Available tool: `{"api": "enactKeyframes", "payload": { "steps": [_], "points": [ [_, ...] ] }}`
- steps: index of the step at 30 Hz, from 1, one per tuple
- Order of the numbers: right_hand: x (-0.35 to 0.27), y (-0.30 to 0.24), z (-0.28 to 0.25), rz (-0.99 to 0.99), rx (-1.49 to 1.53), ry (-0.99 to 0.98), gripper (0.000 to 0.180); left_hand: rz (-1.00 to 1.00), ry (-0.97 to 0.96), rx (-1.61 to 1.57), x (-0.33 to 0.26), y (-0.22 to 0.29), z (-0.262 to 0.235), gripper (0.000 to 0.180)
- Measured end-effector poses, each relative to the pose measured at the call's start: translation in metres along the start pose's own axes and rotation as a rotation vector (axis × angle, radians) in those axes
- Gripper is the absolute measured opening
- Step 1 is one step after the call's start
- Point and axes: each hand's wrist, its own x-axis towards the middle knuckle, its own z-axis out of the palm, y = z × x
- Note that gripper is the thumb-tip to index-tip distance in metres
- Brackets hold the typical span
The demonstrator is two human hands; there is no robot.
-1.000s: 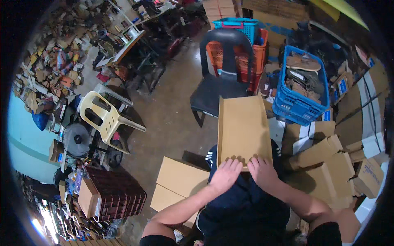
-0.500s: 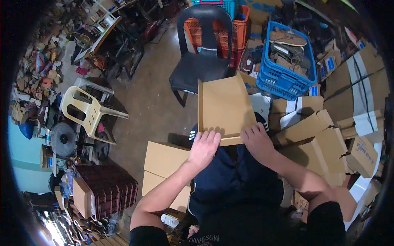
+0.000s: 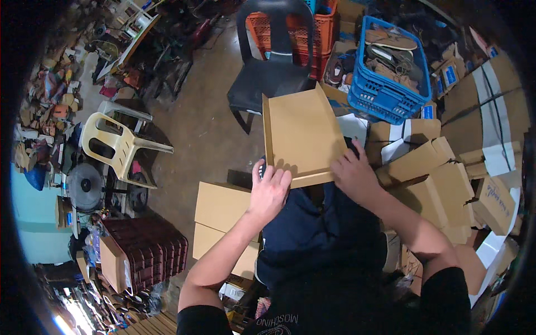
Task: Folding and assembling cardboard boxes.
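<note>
A shallow brown cardboard box (image 3: 304, 131) with folded-up side walls lies over my lap, its inside facing up. My left hand (image 3: 269, 188) grips its near left corner, with fingers bent over the outside of the wall. At the near right corner is my right hand (image 3: 355, 174), its fingers curled along the side wall and one finger lifted. Both thumbs are hard to make out. The far end of the box reaches toward a black plastic chair (image 3: 271, 84).
Brown cardboard boxes (image 3: 223, 206) stand by my left leg, and opened cartons (image 3: 441, 195) pile up at right. A blue crate (image 3: 385, 92) of shoes is at far right. A cream chair (image 3: 120, 142), a fan (image 3: 85, 187) and a maroon crate (image 3: 151, 251) are at left.
The box has tilted and shifted slightly left and away from me. My left hand has moved to its left corner, and my right hand has slid onto its right side, lifting a finger.
</note>
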Motion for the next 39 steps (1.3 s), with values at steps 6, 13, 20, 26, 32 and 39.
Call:
{"api": "enactKeyframes", "payload": {
  "steps": [6, 13, 20, 26, 32, 39],
  "points": [
    [-0.005, -0.001, -0.009, -0.063, 0.079, -0.018, 0.030, -0.029, -0.034, 0.055, -0.007, 0.001, 0.009, 0.023],
    [-0.011, -0.010, -0.009, -0.035, 0.081, -0.028, 0.032, -0.055, -0.036, -0.002, -0.007, -0.005, -0.007, 0.033],
    [-0.034, -0.068, -0.039, -0.013, 0.289, -0.155, 0.065, 0.239, -0.175, -0.226, -0.021, 0.020, -0.022, 0.030],
    [-0.041, -0.002, -0.090, 0.000, 0.404, -0.067, 0.081, 0.171, -0.100, -0.205, -0.061, -0.050, -0.037, 0.027],
    [-0.064, 0.020, -0.078, 0.156, 0.184, -0.062, 0.064, -0.026, -0.153, -0.077, -0.062, -0.097, -0.057, 0.024],
    [-0.072, -0.028, -0.053, 0.178, 0.211, -0.266, 0.031, -0.089, 0.058, -0.521, -0.024, -0.035, -0.075, 0.043]
  ]
}}
